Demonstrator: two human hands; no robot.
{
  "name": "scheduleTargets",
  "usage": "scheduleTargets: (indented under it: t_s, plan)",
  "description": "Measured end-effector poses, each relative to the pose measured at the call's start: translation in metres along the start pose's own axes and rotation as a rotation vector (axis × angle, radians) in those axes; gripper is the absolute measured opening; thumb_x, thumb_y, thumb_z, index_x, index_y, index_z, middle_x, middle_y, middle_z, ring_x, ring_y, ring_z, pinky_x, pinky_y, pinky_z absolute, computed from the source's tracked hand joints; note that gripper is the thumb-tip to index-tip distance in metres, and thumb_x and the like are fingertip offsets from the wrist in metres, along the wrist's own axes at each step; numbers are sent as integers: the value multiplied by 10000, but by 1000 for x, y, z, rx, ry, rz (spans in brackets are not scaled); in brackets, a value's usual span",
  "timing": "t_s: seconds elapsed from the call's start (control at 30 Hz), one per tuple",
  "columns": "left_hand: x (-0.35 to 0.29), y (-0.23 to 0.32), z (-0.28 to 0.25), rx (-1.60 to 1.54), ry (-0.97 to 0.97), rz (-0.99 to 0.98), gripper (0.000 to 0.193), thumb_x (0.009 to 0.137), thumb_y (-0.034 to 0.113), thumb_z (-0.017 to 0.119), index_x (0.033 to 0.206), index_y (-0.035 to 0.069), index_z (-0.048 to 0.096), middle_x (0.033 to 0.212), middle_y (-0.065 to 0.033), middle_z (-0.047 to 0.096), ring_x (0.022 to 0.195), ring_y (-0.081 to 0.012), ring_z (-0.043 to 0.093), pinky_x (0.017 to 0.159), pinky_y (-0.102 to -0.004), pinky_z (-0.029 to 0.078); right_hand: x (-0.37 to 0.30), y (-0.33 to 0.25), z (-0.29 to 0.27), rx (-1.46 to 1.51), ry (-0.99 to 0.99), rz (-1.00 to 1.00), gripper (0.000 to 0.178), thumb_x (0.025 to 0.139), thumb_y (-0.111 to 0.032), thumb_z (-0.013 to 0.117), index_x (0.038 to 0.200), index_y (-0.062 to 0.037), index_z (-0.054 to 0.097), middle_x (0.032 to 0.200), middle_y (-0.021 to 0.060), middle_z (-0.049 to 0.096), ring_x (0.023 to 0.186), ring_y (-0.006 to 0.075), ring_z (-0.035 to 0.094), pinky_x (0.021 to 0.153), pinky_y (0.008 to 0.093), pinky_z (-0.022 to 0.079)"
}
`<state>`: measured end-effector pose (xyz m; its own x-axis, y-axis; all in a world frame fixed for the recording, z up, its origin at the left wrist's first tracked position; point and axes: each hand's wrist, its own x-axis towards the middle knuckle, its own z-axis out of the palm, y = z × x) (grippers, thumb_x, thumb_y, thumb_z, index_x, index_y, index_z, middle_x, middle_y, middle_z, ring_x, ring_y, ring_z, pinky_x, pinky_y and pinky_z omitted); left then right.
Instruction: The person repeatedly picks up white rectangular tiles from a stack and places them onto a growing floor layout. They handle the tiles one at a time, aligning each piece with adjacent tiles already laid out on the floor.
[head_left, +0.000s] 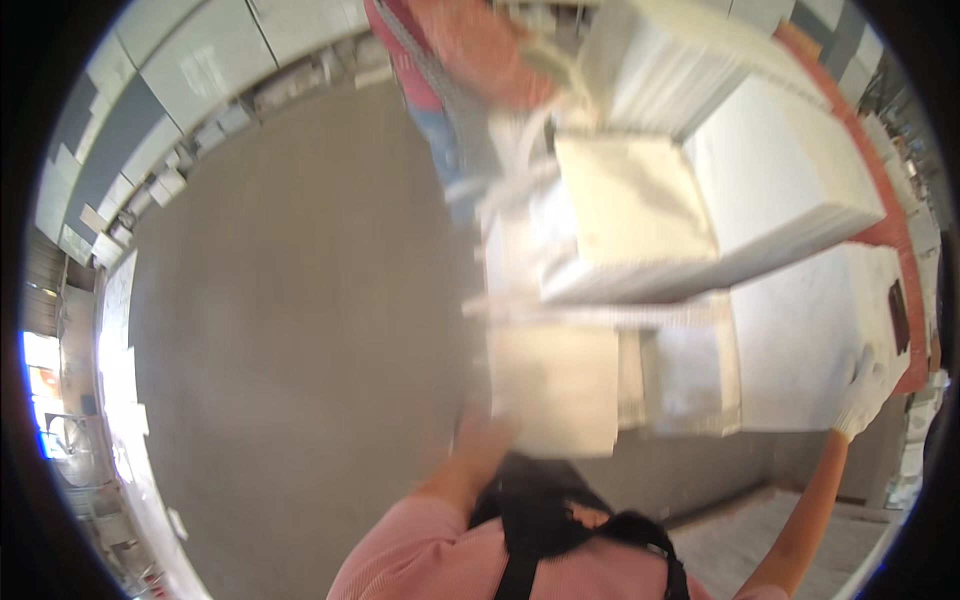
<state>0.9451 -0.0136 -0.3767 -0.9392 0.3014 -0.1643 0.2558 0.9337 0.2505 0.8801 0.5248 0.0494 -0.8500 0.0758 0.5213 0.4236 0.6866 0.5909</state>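
Observation:
My left hand (488, 437) is smeared by motion beside the lower left corner of a pale square slab (555, 385). Whether it touches the slab, I cannot tell. At the far right my right hand (862, 398), in a white glove with greyish fingers, reaches over the end of a large white block or stack of slabs (800, 335). Its fingers look stretched along the surface, though blurred. A small dark object (899, 315) lies close by on that white surface. Between the pale slab and the block stands a lighter box-like piece (690, 375).
Beyond rise more white stacks of slabs (780, 150) and a cream-topped stack (635, 200), on a red base (895, 210). Another person in a red top (415, 60) stands at the back. Grey floor (300, 300) spreads left; panels (205, 65) line the wall.

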Motion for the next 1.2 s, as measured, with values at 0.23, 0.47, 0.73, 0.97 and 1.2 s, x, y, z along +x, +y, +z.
scheduleTargets:
  t_s: [0.23, 0.47, 0.73, 0.97, 1.2]
  plan:
    - [-10, -16, -62, 180, 62, -44, 528, 1026, 362, 435, 1484, 111, 507, 1422, -123, 576, 1362, -285, 510, 1155, -449, 391, -4, -12, -26, 118, -14, 96, 448, 935, -374, 649, 1300, -116, 614, 981, 169, 636, 909, 358, 635, 807, 489, 491]
    - [-11, -21, -73, -180, -603, -79, 785, 879, 680, 566, 1510, 220, 489, 1562, -107, 463, 1450, -287, 422, 1195, -457, 325, -5, -14, -22, 106, 32, 99, 456, 934, -398, 641, 1291, -115, 617, 992, 169, 638, 927, 348, 638, 804, 483, 495]
    - [25, -35, 95, -273, 6, 25, 652, 991, 559, 453, 1505, 159, 476, 1586, -147, 418, 1436, -312, 430, 1194, -446, 324, -4, -15, -17, 121, 80, 85, 455, 929, -390, 651, 1278, -98, 632, 953, 171, 628, 916, 359, 626, 816, 494, 476]
    - [40, -42, 81, -186, -397, -10, 537, 1032, 368, 401, 1484, 92, 491, 1534, -169, 483, 1405, -315, 466, 1184, -451, 338, -3, -16, -20, 139, 101, 76, 436, 923, -369, 659, 1253, -84, 647, 921, 165, 622, 902, 355, 622, 798, 491, 471]
    - [23, -38, 58, -131, -93, 68, 531, 1027, 390, 412, 1486, 144, 511, 1527, -119, 510, 1401, -306, 480, 1189, -442, 335, -3, -19, -25, 142, 147, 71, 442, 916, -362, 666, 1252, -76, 638, 896, 159, 605, 876, 351, 612, 777, 489, 471]
